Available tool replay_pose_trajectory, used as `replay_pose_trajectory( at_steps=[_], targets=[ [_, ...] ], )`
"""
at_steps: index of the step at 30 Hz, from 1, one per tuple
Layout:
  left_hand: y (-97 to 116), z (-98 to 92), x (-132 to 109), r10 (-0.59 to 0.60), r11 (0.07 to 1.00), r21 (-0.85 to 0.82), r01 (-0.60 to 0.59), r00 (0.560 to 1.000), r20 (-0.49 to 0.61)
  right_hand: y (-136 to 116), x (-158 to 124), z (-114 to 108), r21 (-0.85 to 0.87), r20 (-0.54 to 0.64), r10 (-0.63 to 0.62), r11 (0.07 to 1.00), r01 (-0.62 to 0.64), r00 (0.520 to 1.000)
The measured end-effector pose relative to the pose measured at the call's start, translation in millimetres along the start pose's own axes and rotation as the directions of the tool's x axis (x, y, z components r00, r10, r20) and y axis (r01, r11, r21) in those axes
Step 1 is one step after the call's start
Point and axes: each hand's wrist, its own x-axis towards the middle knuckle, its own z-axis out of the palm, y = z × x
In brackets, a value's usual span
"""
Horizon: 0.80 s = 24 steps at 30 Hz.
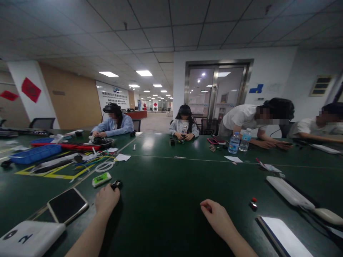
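Note:
My left hand [107, 198] rests low over the green table with its fingers closed around a small black object [117, 184]. The object's kind is too small and dark to tell. Just beyond that hand lies a green and white packet [101, 179], and to its left a phone with a dark screen [68, 205]. My right hand [215, 217] is at the table's near side, its fingers curled together, and nothing shows in them. Further right is a small dark item with a red top [253, 203], apart from the hand.
A white box [30, 237] sits near left; a notebook [284, 235] and long white device [289, 192] with cables lie right. Blue trays [36, 154], wires and a coiled white cable [104, 166] occupy the left. Two water bottles [234, 143] stand ahead; several people sit or lean opposite.

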Motion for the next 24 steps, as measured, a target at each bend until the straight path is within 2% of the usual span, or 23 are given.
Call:
replay_pose_trajectory(
  at_steps=[5, 13, 18, 24],
  targets=[
    [-1.1, 4.3, 2.9, -0.032, 0.999, 0.007, 0.032, 0.999, -0.015, 5.3, 3.0, 2.0, 0.012, -0.025, -0.018, 1.0, 0.018, 1.0],
    [7.0, 4.0, -3.1, -0.071, 0.997, 0.038, 0.073, 0.997, -0.033, 18.1, 12.1, 7.7, 0.114, -0.248, 0.054, 0.993, -0.026, 0.967],
    [11.4, 3.1, -10.8, -0.044, 0.997, 0.055, 0.047, 0.998, -0.051, 28.1, 19.1, 9.5, 0.134, -0.263, 0.037, 0.991, -0.001, 0.964],
    [7.6, 0.0, -14.4, 0.005, 0.999, 0.045, -0.004, 0.999, -0.033, 26.8, 14.1, 6.6, 0.229, -0.262, 0.064, 0.973, -0.003, 0.963]
  ],
)
